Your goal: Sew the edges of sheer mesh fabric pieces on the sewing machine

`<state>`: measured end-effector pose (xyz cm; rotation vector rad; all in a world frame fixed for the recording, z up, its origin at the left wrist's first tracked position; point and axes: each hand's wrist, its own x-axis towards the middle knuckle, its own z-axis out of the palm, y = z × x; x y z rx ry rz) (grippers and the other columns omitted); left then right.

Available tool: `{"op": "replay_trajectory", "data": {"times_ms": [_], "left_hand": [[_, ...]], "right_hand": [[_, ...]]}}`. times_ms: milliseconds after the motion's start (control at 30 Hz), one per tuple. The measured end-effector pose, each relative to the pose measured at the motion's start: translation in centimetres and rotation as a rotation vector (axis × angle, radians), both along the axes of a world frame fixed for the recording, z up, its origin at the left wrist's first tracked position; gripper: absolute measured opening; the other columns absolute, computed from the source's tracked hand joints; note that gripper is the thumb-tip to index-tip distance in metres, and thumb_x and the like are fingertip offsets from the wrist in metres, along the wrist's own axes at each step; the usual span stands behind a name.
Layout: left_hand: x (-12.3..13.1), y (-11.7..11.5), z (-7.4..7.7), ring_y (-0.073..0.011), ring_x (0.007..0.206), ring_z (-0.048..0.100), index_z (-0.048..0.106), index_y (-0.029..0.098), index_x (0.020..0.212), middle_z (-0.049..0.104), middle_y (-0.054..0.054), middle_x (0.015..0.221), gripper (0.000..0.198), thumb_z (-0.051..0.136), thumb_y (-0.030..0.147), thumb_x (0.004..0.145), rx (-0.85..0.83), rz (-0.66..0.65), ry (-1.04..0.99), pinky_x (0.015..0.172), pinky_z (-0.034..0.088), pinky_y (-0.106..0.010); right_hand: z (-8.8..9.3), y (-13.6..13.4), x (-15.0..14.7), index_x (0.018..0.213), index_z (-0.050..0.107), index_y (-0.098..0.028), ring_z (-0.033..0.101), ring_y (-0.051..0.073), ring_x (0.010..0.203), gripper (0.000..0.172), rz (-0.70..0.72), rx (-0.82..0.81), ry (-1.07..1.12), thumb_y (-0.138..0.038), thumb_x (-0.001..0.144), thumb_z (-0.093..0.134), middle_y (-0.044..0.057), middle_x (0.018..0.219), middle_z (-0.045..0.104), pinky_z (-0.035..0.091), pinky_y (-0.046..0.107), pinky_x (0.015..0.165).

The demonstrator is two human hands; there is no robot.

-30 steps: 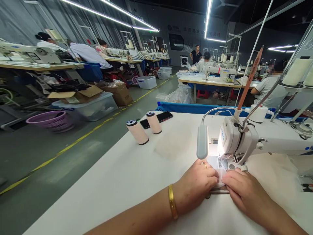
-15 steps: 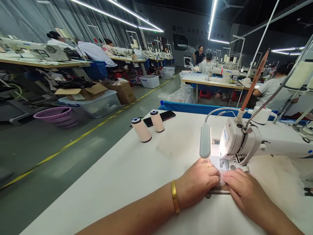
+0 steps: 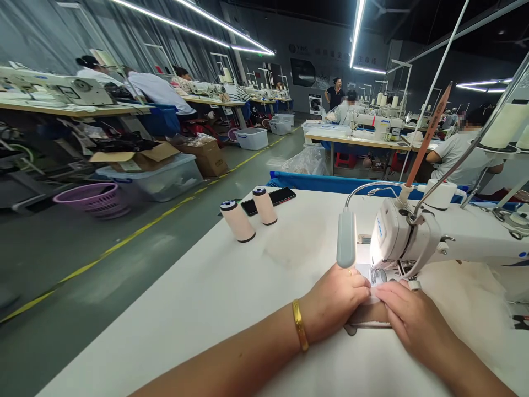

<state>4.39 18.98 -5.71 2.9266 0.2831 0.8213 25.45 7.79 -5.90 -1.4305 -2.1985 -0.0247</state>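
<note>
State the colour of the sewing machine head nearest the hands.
The sewing machine head is white with blue lettering; head view.

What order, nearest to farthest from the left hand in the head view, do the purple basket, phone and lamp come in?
From the left hand:
1. Lamp, just above it in the view.
2. Phone, ahead and to the left, on the table.
3. Purple basket, far left, on the floor.

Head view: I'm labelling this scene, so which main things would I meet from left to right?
Purple basket, front thread cone, rear thread cone, gold bracelet, left hand, sewing machine head, large cream thread cone.
</note>
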Motion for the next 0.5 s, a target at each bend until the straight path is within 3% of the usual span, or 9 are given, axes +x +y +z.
{"op": "replay_trajectory", "data": {"times_ms": [200,500], "left_hand": [[0.17,0.3,-0.04,-0.0178,0.079,0.062,0.07,0.019,0.087,0.073,-0.004,0.088,0.033,0.043,0.01,0.103,0.022,0.031,0.004,0.092,0.049,-0.035],[0.32,0.61,-0.06,-0.0189,0.086,0.064,0.07,0.02,0.088,0.074,-0.004,0.095,0.03,0.045,0.009,0.101,-0.028,0.048,0.022,0.094,0.047,-0.036]], "right_hand": [[-0.04,0.34,0.04,0.114,0.071,-0.022,0.073,0.027,0.095,0.042,-0.017,0.033,-0.018,-0.002,0.094,0.04,0.009,0.115,0.077,0.059,0.036,0.065],[-0.25,0.44,0.2,0.112,0.072,-0.023,0.074,0.027,0.101,0.039,-0.066,0.051,-0.042,-0.007,0.099,0.04,0.008,0.123,0.077,0.062,0.038,0.077]]}}
